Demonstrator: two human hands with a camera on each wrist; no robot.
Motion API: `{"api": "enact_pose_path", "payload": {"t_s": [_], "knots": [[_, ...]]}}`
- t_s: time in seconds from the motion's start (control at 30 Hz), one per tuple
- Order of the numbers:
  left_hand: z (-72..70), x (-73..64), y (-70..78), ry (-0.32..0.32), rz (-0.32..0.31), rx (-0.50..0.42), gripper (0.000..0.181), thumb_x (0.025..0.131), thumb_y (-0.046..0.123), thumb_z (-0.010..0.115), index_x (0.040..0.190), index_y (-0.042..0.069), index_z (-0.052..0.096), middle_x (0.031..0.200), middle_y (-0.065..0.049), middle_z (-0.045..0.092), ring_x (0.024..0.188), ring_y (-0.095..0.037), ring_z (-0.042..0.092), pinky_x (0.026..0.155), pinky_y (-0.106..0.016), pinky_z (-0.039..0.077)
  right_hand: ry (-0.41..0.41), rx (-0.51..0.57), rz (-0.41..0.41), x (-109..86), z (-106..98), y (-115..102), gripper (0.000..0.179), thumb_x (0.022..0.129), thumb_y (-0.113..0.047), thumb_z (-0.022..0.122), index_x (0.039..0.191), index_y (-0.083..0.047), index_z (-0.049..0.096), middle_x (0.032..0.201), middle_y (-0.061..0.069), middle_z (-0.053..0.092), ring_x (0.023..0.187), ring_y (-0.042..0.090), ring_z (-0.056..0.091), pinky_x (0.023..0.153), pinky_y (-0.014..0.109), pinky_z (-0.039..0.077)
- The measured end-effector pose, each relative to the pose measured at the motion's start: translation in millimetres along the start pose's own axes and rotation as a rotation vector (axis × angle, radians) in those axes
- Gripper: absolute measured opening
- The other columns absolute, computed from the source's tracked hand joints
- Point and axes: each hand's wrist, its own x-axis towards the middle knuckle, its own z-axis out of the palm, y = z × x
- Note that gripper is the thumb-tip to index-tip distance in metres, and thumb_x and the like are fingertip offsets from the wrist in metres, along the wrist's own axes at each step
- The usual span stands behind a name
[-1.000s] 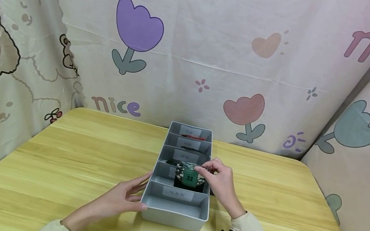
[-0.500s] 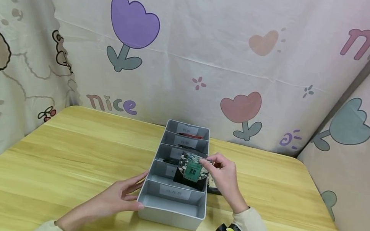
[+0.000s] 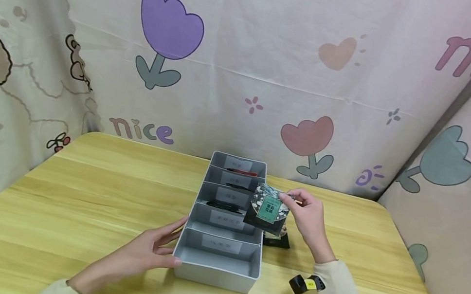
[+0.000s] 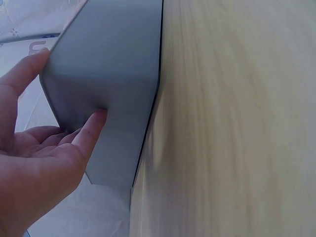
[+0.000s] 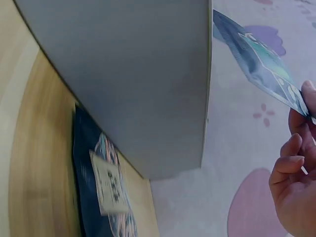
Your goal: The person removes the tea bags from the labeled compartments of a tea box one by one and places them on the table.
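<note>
My right hand (image 3: 310, 222) pinches a dark tea sachet (image 3: 269, 211) with a green label by its upper right corner. The sachet is tilted and held over the right rim of a long grey divided box (image 3: 215, 278). My left hand (image 3: 148, 249) rests against the box's left side near the front, its thumb at the front corner. In the left wrist view the fingertips touch the grey wall (image 4: 123, 113). Another dark sachet (image 5: 108, 182) with a cream label lies on the table along the box's right side, partly hidden in the head view.
The box's compartments carry paper labels (image 3: 222, 244). A red packet (image 3: 243, 172) lies in the rearmost compartment and dark packets (image 3: 224, 206) in others. A black strap with a yellow tag (image 3: 309, 284) is at the right wrist. A printed curtain (image 3: 227, 67) hangs behind the wooden table (image 3: 124, 187).
The sachet in my right hand has been lifted up and to the right from the second compartment from the front, uncovering its label. The left hand stays at the box.
</note>
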Motion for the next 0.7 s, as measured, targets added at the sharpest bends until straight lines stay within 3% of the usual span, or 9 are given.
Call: {"api": "enact_pose_path", "payload": {"t_s": [0.17,0.4,0.57,0.7], "knots": [[-3.3,-1.6,-1.2,0.006,0.007,0.010,0.083,0.090,0.005,0.066,0.154,0.000,0.014,0.156,-0.025,0.013,0.138,-0.035,0.024,0.099,-0.016,0.041,-0.008,-0.038,0.038,5.5,-7.6,3.9,0.018,0.086,-0.020,0.075,0.088,-0.003,0.070,0.091,0.004,0.068,0.083,0.014,0.058,0.066,0.025,0.045],[-0.7,-0.8,1.5,-0.003,0.017,-0.009,0.082,0.091,0.007,0.066,0.154,0.000,0.014,0.155,-0.027,0.014,0.138,-0.044,0.022,0.101,-0.026,0.044,-0.008,-0.162,0.084,9.4,-25.6,9.4,0.029,0.087,-0.031,0.073,0.094,-0.003,0.068,0.090,0.004,0.065,0.082,0.018,0.052,0.064,0.027,0.041],[0.5,-2.1,3.7,-0.009,0.033,-0.009,0.082,0.091,0.007,0.066,0.153,0.000,0.014,0.154,-0.029,0.014,0.137,-0.047,0.022,0.102,-0.034,0.043,-0.038,-0.163,0.151,14.5,-41.2,21.5,0.034,0.088,-0.033,0.072,0.096,0.000,0.067,0.082,0.002,0.061,0.078,0.017,0.049,0.064,0.027,0.041],[0.3,-2.2,3.6,-0.008,0.018,-0.008,0.083,0.091,0.009,0.067,0.154,0.001,0.014,0.155,-0.028,0.014,0.138,-0.045,0.023,0.102,-0.032,0.043,-0.036,-0.163,0.219,18.2,-55.2,33.1,0.036,0.087,-0.034,0.073,0.097,0.000,0.066,0.077,-0.002,0.058,0.074,0.015,0.047,0.061,0.025,0.040]]}}
